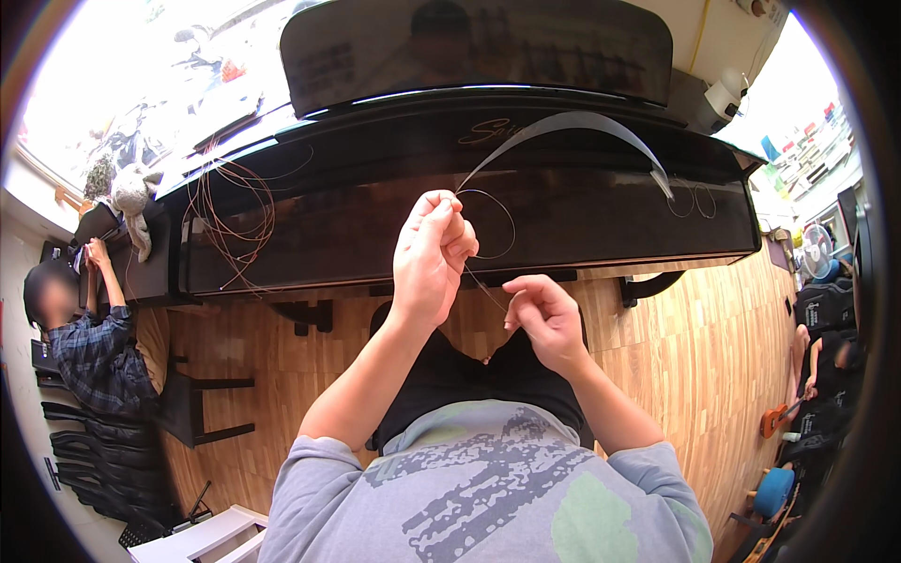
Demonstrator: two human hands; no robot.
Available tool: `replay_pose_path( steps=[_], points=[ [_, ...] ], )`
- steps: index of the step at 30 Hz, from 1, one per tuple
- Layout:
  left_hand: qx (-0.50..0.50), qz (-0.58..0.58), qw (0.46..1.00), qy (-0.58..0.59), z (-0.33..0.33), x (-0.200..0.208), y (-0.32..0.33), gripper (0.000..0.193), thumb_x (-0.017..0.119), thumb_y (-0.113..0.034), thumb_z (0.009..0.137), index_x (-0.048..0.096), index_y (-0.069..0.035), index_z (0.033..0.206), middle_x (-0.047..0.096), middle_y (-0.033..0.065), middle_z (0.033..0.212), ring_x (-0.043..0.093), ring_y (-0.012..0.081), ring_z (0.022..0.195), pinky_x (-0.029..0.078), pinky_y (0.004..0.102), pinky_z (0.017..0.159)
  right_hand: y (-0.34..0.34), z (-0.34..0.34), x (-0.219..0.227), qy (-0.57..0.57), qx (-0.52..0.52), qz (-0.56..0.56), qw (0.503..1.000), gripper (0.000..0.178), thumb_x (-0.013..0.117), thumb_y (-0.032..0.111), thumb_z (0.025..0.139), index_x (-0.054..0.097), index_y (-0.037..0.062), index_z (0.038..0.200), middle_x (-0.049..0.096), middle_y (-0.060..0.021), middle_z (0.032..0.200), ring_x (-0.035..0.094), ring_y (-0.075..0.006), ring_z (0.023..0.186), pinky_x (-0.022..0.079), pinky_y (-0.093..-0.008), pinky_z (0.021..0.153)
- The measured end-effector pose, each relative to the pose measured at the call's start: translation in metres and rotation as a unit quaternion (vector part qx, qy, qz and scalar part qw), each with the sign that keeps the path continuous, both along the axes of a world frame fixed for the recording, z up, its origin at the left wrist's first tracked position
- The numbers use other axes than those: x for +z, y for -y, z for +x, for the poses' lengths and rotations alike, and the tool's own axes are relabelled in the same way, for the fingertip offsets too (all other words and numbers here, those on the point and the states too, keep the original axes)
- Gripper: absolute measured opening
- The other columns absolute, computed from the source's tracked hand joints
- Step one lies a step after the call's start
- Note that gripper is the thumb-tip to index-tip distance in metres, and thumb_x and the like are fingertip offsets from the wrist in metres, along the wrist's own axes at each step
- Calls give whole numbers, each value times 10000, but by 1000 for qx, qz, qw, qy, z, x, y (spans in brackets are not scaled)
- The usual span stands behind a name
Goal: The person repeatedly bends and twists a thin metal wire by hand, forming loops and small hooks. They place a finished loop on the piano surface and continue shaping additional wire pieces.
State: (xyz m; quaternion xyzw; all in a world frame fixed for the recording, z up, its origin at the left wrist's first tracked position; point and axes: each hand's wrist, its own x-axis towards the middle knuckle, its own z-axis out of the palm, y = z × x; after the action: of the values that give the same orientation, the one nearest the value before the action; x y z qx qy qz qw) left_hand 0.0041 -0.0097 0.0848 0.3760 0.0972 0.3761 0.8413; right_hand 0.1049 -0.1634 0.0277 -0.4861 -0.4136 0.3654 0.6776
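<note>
Here I see the raised left hand [434,258] pinching thin wire [515,228] mid-frame; the right hand [547,321] curls just below centre, its grip unclear to me.

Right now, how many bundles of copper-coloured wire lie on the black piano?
1: the loose bundle on the left part of the piano, left of the left hand. It overlaps itself, so another could be hidden within.

The piano [347,225] is black. The coiled wires [269,220] at its left end are copper; the arched wire [582,120] over its right half shows silver-grey. The floor [685,347] beneath it is brown-striped.
</note>
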Motion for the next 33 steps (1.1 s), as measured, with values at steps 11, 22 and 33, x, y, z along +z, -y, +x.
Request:
replay_pose_path(
  steps=[11, 22, 33],
  points=[
    [-4, -20, 1000, -6, 4, -2, 2, 78, 449, -140, 977, 497, -85, 950, 350, -43, 673, 366, 82, 612, 373, 258, 611, -2, -6, 7, 146, -47, 60, 986, 266, 640, -57, 844, 598, 7, 1099, 669, -89, 957, 659, -142, 899, 545, -263, 796],
    [-3, -35, 999, -14, 9, -6, 7, 84, 452, -146, 980, 495, -89, 937, 346, -46, 669, 374, 84, 613, 382, 263, 623, -21, -3, 24, -94, -148, 150, 973, 98, 590, -25, 901, 586, -16, 999, 637, -60, 864, 618, -101, 773, 507, -229, 721],
    [12, -65, 998, -22, 13, -10, 12, 110, 433, -156, 994, 500, -90, 937, 348, -49, 666, 385, 79, 611, 396, 269, 626, -22, -11, 20, 11, -194, 147, 970, 117, 513, 10, 932, 576, -13, 1028, 580, -37, 797, 556, -68, 693, 465, -202, 644]
  ],
)
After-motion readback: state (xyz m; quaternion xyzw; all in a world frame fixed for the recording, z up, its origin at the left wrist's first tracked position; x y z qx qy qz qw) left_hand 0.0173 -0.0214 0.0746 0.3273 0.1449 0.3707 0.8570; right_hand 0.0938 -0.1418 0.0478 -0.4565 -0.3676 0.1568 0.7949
